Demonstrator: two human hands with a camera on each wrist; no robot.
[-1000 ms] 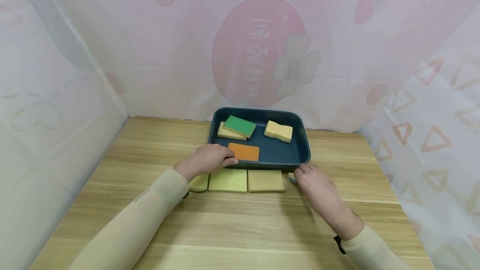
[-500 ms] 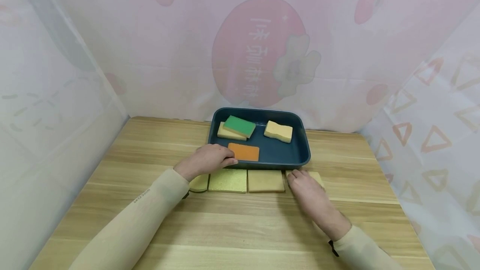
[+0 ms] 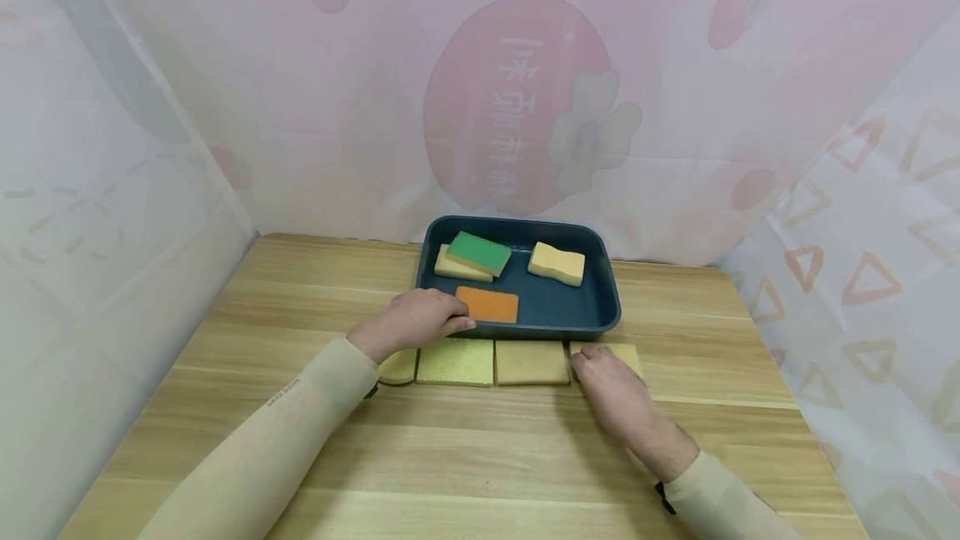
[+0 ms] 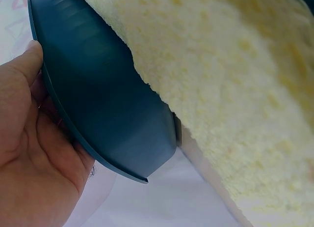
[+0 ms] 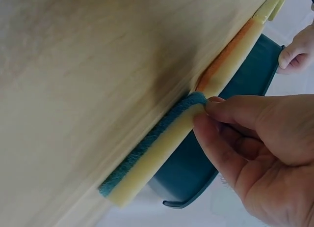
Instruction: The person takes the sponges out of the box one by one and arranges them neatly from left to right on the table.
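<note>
I see my left hand [image 3: 411, 322] gripping the near-left rim of the dark teal rectangular plastic tray [image 3: 600, 290] on the wooden desk [image 3: 480, 448], thumb against its outer wall. My right hand [image 3: 611, 386] pinches the edge of a flat yellow sponge with a blue scouring underside [image 3: 626, 354], which lies on the desk just in front of the tray's near-right corner.

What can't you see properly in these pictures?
- Head view: the leftmost sponge in the table row is mostly hidden under the left hand.
- Head view: the right hand covers much of the rightmost sponge.
- Left wrist view: the tray is cut off by the edge, and a near, blurred sponge fills the picture.
</note>
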